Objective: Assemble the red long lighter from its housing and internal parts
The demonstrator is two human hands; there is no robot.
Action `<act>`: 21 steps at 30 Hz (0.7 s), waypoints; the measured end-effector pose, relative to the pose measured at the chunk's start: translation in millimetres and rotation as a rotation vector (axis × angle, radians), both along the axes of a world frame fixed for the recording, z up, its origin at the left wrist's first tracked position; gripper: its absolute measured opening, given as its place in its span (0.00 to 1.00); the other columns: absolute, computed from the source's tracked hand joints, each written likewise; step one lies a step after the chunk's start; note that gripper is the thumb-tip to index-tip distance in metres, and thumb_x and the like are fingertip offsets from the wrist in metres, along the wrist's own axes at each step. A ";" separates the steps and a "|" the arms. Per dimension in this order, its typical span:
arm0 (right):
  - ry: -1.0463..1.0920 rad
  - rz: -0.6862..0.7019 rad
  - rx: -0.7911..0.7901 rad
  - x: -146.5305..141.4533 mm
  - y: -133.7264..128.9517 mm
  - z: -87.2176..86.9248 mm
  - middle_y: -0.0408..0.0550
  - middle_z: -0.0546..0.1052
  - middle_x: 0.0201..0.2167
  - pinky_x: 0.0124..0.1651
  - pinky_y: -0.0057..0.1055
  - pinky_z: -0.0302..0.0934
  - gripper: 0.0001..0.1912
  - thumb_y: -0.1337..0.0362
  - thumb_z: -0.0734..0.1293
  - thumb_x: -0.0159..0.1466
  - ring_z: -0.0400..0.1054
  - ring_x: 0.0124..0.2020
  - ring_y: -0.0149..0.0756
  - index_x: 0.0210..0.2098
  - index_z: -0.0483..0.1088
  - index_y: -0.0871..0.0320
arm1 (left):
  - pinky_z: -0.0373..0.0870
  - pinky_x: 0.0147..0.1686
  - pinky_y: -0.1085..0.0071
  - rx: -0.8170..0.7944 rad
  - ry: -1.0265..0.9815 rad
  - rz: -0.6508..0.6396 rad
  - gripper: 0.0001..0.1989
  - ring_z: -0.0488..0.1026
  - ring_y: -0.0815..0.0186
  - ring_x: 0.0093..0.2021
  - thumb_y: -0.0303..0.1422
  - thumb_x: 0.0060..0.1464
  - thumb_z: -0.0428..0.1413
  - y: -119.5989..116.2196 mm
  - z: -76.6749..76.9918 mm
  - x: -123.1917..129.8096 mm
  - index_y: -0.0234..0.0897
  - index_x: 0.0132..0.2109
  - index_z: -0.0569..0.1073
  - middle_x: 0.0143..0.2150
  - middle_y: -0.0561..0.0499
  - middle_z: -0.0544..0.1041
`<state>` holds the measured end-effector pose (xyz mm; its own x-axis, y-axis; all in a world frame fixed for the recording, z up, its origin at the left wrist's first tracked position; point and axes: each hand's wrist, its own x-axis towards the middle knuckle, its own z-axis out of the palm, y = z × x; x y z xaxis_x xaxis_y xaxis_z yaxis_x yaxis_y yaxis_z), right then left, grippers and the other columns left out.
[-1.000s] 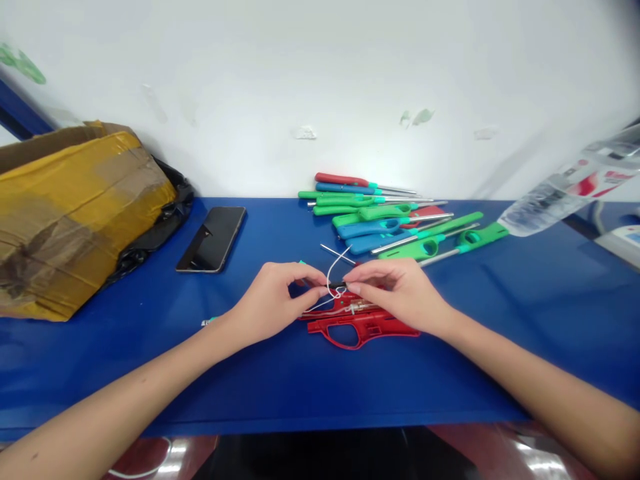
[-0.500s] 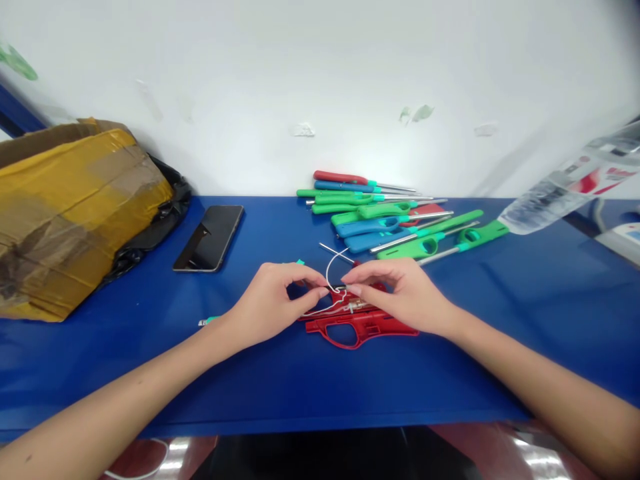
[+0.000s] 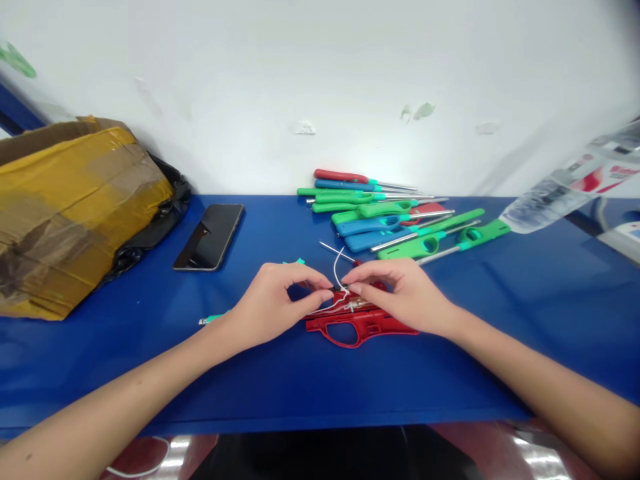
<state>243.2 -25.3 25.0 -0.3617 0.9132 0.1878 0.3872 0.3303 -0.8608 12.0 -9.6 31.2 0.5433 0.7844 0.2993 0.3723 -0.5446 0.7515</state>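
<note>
White-painted wall [image 3: 225, 80], scuffed with patches of torn, peeling film, backs a smooth blue bench [image 3: 250, 393] with a dull sheen, all seen from the head camera. At the left sits a crumpled cardboard box [image 3: 75, 227] bound in glossy yellow-brown tape, with a wrinkled black plastic bag [image 3: 173, 223] bunched against its side; near it a flat phone [image 3: 210, 237] lies face up, its dark glass reflecting. Beyond the hands, long-necked lighters [image 3: 370, 227] in green, blue and red plastic, with slim metal tubes, overlap in a loose heap, and a clear ribbed bottle [image 3: 565, 190] with a red and white label stands to their right. Close to the middle of the bench lies an opened red casing [image 3: 380, 322], hard moulded plastic with a rounded trigger loop and small inner parts showing. Just above it, the left hand [image 3: 275, 300] pinches one end of a small black piece [image 3: 341, 289] between thumb and fingertip, and the right hand [image 3: 407, 293] is closed narrowly on the other end. Thin white wire [image 3: 337, 265] curls up between the fingertips and trails down over the casing. Behind them rests a thin metal rod [image 3: 333, 249] with a red end; turquoise bits [image 3: 214, 319] lie beside the left hand and wrist.
</note>
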 end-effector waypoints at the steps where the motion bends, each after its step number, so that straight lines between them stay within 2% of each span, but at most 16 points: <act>1: 0.002 -0.001 -0.003 0.0 0.0 0.0 0.45 0.82 0.33 0.37 0.30 0.72 0.07 0.64 0.68 0.62 0.77 0.32 0.34 0.38 0.79 0.56 | 0.72 0.38 0.78 0.000 0.000 -0.001 0.02 0.77 0.72 0.34 0.29 0.56 0.61 0.1 0.0 0.1 0.38 0.37 0.80 0.34 0.57 0.82; 6: 0.020 -0.006 -0.011 -0.3 0.0 -0.4 0.47 0.82 0.34 0.38 0.32 0.73 0.07 0.64 0.68 0.62 0.77 0.33 0.36 0.37 0.79 0.56 | 0.72 0.37 0.77 0.002 -0.002 0.001 0.03 0.77 0.72 0.32 0.28 0.55 0.61 1.3 -1.0 -0.1 0.38 0.38 0.80 0.33 0.56 0.82; 21: 0.013 -0.004 -0.006 -1.1 -1.0 1.1 0.45 0.82 0.32 0.37 0.30 0.71 0.06 0.66 0.69 0.60 0.76 0.32 0.34 0.36 0.79 0.57 | 0.70 0.35 0.77 0.014 0.015 0.019 0.04 0.77 0.72 0.32 0.26 0.55 0.60 2.8 -3.9 0.1 0.37 0.37 0.80 0.32 0.56 0.82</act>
